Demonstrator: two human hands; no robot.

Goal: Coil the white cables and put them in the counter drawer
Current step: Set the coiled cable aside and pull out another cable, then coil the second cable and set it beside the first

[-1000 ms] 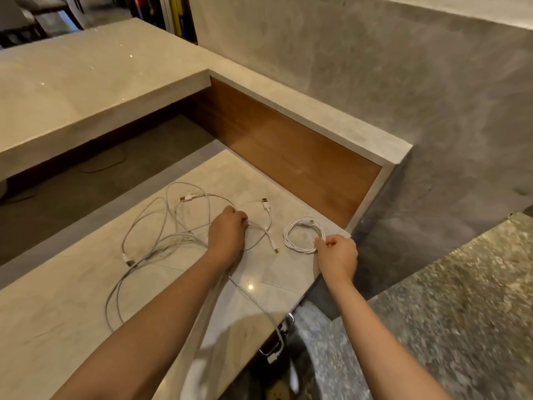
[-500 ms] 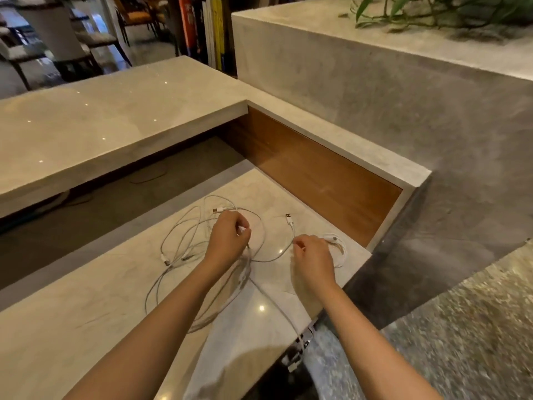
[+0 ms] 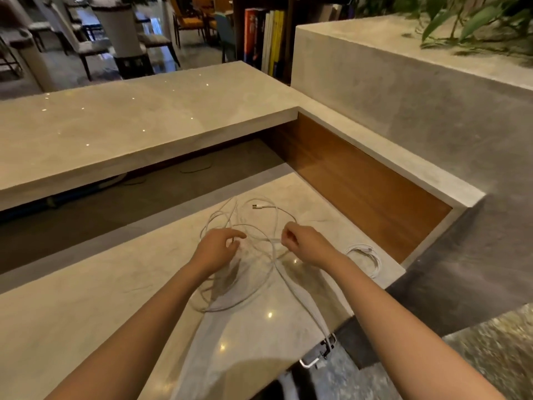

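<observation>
Right hand (image 3: 302,245) is pinching one strand of the long, thin tangled white cable (image 3: 230,301) between thumb and curled fingers, just right of the middle of the mess. Left hand (image 3: 217,248) hovers curled over the loops on the left. Honestly can't tell if it has a strand or is just hooked above them.

The tangle sprawls across the pale polished marble counter (image 3: 86,327). Its small silver USB plug (image 3: 255,207) lies on the far side, and one run slides off the near edge down to the bent shiny metal drawer handle (image 3: 313,360). The small, neatly coiled white cable (image 3: 367,256) sits just right of the right wrist, close to the counter's right edge.

Stuff I'd worry about:
- The loops cross each other all over, so hauling on that pinched strand would probably cinch a knot instead of freeing a length.
- The dangling run looks like it touches or threads the handle, though I can't say which. If it's caught there, a tug could jerk the end or stress the connector.
- The right forearm is near the finished coil. One sweep and it goes off the right edge or springs open.
- I don't see the drawer open yet, and opening it with both hands full of cable sounds awkward.
</observation>
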